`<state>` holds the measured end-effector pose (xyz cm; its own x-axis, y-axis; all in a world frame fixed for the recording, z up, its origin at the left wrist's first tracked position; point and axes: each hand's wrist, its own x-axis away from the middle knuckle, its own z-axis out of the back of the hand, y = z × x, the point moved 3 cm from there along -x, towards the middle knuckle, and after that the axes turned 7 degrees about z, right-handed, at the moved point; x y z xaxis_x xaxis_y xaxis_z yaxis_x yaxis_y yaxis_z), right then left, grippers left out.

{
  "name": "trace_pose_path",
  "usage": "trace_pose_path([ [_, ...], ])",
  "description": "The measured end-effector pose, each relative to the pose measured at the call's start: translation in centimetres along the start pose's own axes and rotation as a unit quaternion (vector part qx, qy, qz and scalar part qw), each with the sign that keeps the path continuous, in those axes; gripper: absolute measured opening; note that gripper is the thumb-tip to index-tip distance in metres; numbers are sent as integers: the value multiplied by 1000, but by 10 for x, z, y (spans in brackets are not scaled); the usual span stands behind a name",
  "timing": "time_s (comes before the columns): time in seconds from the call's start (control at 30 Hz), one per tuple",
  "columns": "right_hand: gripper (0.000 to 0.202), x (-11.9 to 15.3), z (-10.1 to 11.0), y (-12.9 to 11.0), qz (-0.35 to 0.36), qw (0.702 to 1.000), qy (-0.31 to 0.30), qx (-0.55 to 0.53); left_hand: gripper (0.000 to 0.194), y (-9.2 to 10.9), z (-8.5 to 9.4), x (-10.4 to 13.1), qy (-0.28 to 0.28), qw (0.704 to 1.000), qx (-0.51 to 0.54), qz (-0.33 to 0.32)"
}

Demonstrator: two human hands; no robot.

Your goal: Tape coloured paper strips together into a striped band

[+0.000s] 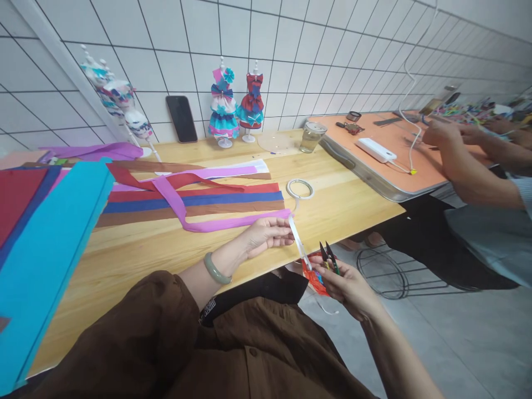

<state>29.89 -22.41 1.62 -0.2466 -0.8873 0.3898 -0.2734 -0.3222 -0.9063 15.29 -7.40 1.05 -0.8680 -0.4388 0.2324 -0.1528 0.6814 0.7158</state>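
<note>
My left hand point(268, 237) rests near the table's front edge, its fingers closed on the end of a purple strip point(216, 224). A narrow white tape point(297, 237) runs from there to my right hand point(343, 280), which pinches its lower end just off the edge. Small black-bladed snips point(329, 257) are also held in my right hand, blades apart and pointing up. The tape roll point(300, 189) lies on the table behind my left hand, with a thin tail leading toward the purple end. Beneath the tape, beyond the edge, hangs something red and crinkled point(316, 284).
Coloured strips point(199, 202) and a blue piece point(54, 249) cover the left of the wooden table point(353, 199). Along the wall stand a phone point(182, 119), dressed miniature forms point(224, 111) and a glass point(311, 137). Another person's hands point(446, 136) are over the orange table point(399, 177) at right.
</note>
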Motion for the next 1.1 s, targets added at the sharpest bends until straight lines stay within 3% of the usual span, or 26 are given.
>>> trace_pose_path([
  [0.27,42,-11,8,13,44,998,45,-12,26,-1,-3,0,12,1000,-8,-18],
  [0.57,33,-11,2,4,171,981,74,57,25,5,-7,4,5,1000,-5,-27],
  [0.8,29,-7,0,-4,176,980,62,64,24,4,-5,5,8,1000,-21,-19],
  [0.97,31,-7,3,-10,196,974,87,71,24,7,-6,5,20,999,-21,-18],
  [1.1,33,-9,0,-8,176,976,78,97,22,5,-5,4,47,998,-29,-22],
])
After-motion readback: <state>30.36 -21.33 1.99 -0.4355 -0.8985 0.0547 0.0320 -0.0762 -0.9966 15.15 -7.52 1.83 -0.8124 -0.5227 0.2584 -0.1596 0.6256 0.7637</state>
